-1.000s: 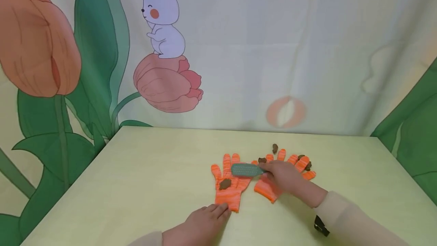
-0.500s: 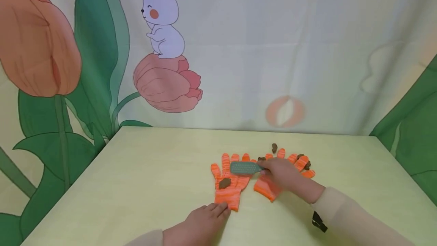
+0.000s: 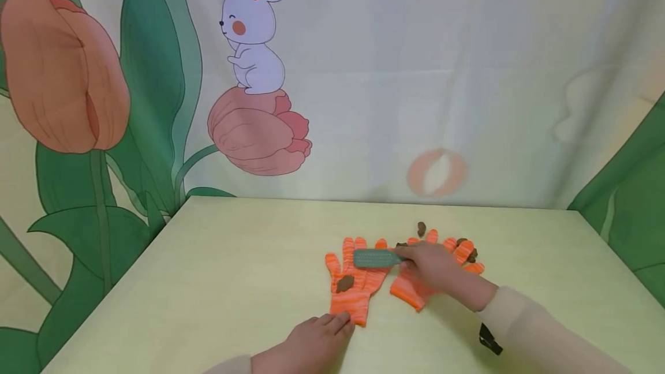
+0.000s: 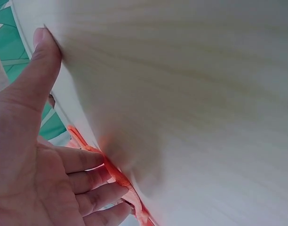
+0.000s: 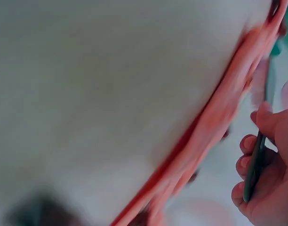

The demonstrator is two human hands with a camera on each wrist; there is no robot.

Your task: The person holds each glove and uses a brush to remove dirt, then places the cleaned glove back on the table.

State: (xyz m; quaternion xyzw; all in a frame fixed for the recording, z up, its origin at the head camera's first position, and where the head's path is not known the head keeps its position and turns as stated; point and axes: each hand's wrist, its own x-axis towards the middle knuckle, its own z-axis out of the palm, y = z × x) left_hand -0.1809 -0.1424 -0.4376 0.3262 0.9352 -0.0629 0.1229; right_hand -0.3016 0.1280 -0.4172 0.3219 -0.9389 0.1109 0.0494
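Note:
Two orange knit gloves lie on the table: the left glove flat, the right glove angled and partly hidden under my right arm. My left hand rests its fingertips on the left glove's cuff; in the left wrist view the fingers are fairly straight and the thumb stands apart. My right hand grips the thin handle of a grey-green brush, fingers curled round it in the right wrist view. The brush's dotted flat head overlaps the left glove's fingers. A brown patch lies on that glove's palm.
Several brown lumps lie by the right glove, one brown lump beyond its fingertips. A black object sits beside my right sleeve. Behind the pale table hangs a curtain printed with tulips and a rabbit.
The brush has shifted slightly over the left glove, and a glove finger behind it has come into sight. The left hand stays on the cuff. The head view has tilted a little.

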